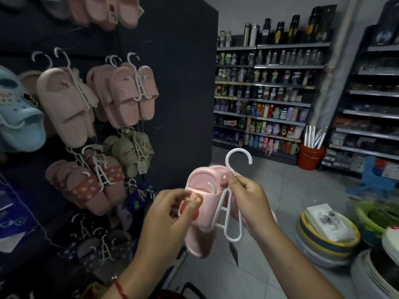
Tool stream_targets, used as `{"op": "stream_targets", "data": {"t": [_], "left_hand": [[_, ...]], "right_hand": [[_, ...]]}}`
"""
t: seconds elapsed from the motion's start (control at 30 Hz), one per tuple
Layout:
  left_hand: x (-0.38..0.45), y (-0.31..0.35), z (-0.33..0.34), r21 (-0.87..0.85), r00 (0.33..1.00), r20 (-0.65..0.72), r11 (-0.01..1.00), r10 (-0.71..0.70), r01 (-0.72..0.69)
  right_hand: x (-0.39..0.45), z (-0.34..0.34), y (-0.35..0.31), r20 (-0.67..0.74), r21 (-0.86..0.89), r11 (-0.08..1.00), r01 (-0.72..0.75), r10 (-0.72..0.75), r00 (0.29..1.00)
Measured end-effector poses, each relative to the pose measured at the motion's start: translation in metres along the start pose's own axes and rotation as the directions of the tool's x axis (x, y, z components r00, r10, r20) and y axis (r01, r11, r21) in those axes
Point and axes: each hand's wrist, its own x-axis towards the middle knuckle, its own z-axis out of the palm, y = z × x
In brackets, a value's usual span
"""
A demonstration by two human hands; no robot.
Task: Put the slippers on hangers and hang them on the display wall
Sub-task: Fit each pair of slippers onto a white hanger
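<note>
Shop interior, dim, with a pale tiled floor (pixel 280 190) running back to long shelving (pixel 269 91) stocked with bottles and flasks, well beyond both hands. A dark display wall (pixel 183 83) stands to the left of the left hand; it carries rows of slippers on white hangers, among them a pink pair (pixel 131 93) above and a light blue clog (pixel 17 117) at the far left edge. A red bucket (pixel 309 156) holding silver rolls sits on the floor beyond the right hand. Stacked basins (pixel 328 238) lie low to the right of the right hand.

Left hand (pixel 170 214): fingers curled, gripping the strap end of the pink slippers (pixel 203 199), thumb over a red and tan decoration on the strap. A red cord is on that wrist.

Right hand (pixel 248 199): thumb and forefinger pinch the stem of the white hanger (pixel 228 210) just below its hook. The hook stands above the right hand; the looped lower frame hangs between the two hands, lying against the slippers. One small upper prong of the hanger sits inside the opening of the near slipper. Slippers and hanger are held in the air, apart from the display wall.
</note>
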Motion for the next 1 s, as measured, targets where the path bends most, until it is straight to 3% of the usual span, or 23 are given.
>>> {"op": "stream_targets", "data": {"t": [0.1, 0.23, 0.33, 0.47, 0.67, 0.83, 1.0], "left_hand": [[0.0, 0.006, 0.0, 0.321, 0.969, 0.157, 0.918, 0.191, -0.233], [-0.009, 0.004, 0.014, 0.489, 0.914, 0.361, 0.797, 0.185, -0.354], [-0.016, -0.004, 0.026, 0.508, 0.922, 0.364, 0.801, 0.134, -0.317], [-0.023, -0.008, 0.036, 0.395, 0.963, 0.241, 0.894, 0.121, -0.212], [-0.023, -0.013, 0.031, 0.385, 0.972, 0.233, 0.916, 0.025, -0.116], [-0.028, -0.02, 0.019, 0.321, 0.971, 0.203, 0.945, -0.124, 0.054], [-0.034, -0.024, 0.009, 0.305, 0.958, 0.232, 0.948, -0.167, 0.092]], "right_hand": [[-0.01, -0.002, -0.001, 0.083, -0.028, 0.999, -0.016, 0.018, 0.996], [-0.019, -0.005, 0.005, 0.149, -0.017, 1.0, -0.009, 0.011, 0.989], [-0.024, -0.005, 0.013, 0.19, -0.001, 0.998, -0.067, 0.065, 0.98], [-0.029, -0.003, 0.025, 0.223, 0.042, 0.983, -0.177, 0.164, 0.961], [-0.03, 0.001, 0.026, 0.245, 0.198, 0.925, -0.325, 0.274, 0.93], [-0.025, -0.002, 0.028, 0.156, 0.421, 0.816, -0.396, 0.365, 0.918], [-0.006, -0.004, 0.044, 0.008, 0.394, 0.835, -0.385, 0.416, 0.91]]}}
